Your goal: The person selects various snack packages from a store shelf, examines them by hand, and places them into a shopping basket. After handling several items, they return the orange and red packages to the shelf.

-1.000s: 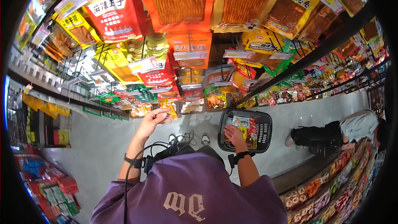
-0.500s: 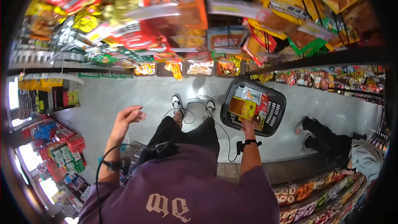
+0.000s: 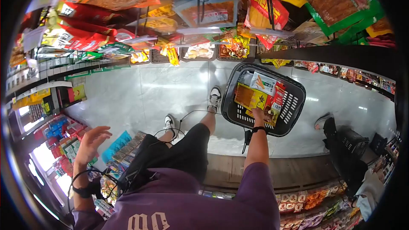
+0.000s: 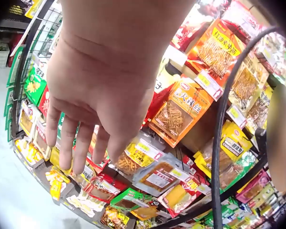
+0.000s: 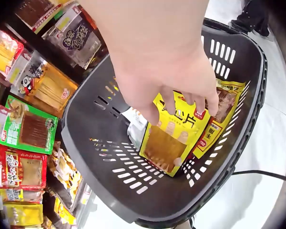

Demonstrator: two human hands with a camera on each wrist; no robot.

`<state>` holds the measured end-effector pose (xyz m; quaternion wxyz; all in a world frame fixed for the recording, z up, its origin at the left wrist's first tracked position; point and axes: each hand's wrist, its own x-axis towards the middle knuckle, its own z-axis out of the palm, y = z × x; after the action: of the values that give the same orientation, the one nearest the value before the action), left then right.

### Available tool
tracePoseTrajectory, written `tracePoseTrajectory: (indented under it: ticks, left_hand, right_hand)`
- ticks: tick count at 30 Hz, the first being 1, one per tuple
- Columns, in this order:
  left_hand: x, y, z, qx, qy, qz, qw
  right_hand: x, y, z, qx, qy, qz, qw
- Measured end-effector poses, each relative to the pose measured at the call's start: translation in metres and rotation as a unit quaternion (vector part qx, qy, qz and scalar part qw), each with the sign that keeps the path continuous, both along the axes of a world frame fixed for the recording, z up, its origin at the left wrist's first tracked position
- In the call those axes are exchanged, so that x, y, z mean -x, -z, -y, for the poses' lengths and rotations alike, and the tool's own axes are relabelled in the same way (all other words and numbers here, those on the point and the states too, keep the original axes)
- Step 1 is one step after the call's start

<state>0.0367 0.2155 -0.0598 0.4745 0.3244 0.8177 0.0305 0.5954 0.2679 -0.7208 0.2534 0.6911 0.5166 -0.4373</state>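
My right hand (image 3: pixel 257 114) reaches down into a black plastic shopping basket (image 5: pixel 93 126). Loosely bent, spread fingers overlap the upper part of a yellow snack packet (image 5: pixel 164 149) in the right wrist view. Beside that packet lie a white packet (image 3: pixel 263 83) with orange sticks printed on it and a red-and-yellow packet (image 5: pixel 218 117). My left hand (image 3: pixel 91 142) hangs in the air at the left, holding nothing. Its palm and relaxed fingers show in the left wrist view, with the snack rack beyond.
Racks of snack bags (image 4: pixel 175 114) run along the far side, with low trays of packets at the bottom. A person in black trousers (image 3: pixel 336 136) stands at the right, near another basket (image 3: pixel 354 141). Black cables hang by my left arm.
My left hand has moved left, away from the rack. The head view has tilted down and turned, so the basket looks larger and higher. My feet now stand staggered.
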Motion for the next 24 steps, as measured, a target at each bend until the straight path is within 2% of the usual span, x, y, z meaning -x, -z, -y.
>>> tracePoseTrajectory:
  ticks: [1, 3, 4, 6, 7, 9, 10, 11, 12, 14, 16, 18, 21, 22, 24]
  left_hand:
    - [-0.008, 0.003, -0.003, 0.017, 0.027, -0.013, 0.999]
    - [-0.021, 0.011, -0.009, 0.053, 0.086, -0.027, 0.995]
    - [-0.031, 0.011, -0.014, 0.07, 0.142, -0.042, 0.986]
    - [-0.044, 0.003, -0.025, 0.107, 0.178, -0.052, 0.977]
    - [-0.042, 0.004, -0.024, 0.092, 0.144, -0.053, 0.984]
    - [-0.035, 0.005, -0.011, 0.066, 0.065, -0.048, 0.995]
    - [-0.031, 0.006, -0.003, 0.058, 0.064, -0.055, 0.995]
    - [-0.024, 0.006, 0.004, 0.05, 0.063, -0.063, 0.995]
    - [-0.017, 0.008, 0.011, 0.041, 0.064, -0.069, 0.995]
    - [-0.012, 0.015, 0.022, 0.027, 0.045, -0.038, 0.998]
    - [-0.018, 0.018, 0.028, 0.011, 0.017, -0.008, 1.0]
    - [-0.022, 0.014, 0.031, 0.003, 0.05, 0.033, 0.998]
    - [-0.023, -0.006, 0.037, -0.014, 0.069, 0.062, 0.996]
    - [-0.025, -0.016, 0.039, -0.027, 0.044, 0.058, 0.997]
    - [-0.012, -0.029, 0.053, -0.078, 0.028, 0.055, 0.995]
  right_hand:
    - [0.002, -0.007, -0.002, 0.031, 0.122, -0.002, 0.992]
    - [-0.004, -0.016, -0.003, -0.011, 0.057, 0.101, 0.993]
    - [-0.004, -0.013, 0.001, -0.032, 0.028, 0.15, 0.988]
    - [-0.043, 0.069, 0.022, -0.039, 0.088, 0.119, 0.988]
    - [-0.047, 0.098, 0.03, -0.04, 0.073, 0.159, 0.984]
    - [-0.043, 0.094, 0.042, -0.063, 0.151, 0.1, 0.981]
    - [-0.051, 0.106, 0.055, -0.075, 0.187, 0.074, 0.977]
    - [-0.042, 0.122, 0.072, -0.176, 0.369, -0.131, 0.903]
    - [-0.035, 0.106, 0.068, -0.15, 0.333, -0.083, 0.927]
    - [0.0, 0.041, 0.043, -0.097, 0.254, 0.015, 0.962]
    - [0.027, -0.003, 0.045, -0.227, 0.224, -0.014, 0.948]
    - [0.059, -0.056, 0.043, -0.358, 0.24, -0.031, 0.902]
    - [0.086, -0.142, 0.035, -0.374, 0.174, -0.043, 0.91]
    - [0.092, -0.159, 0.034, -0.366, 0.164, -0.027, 0.916]
    - [0.095, -0.182, 0.037, -0.362, 0.075, -0.011, 0.929]
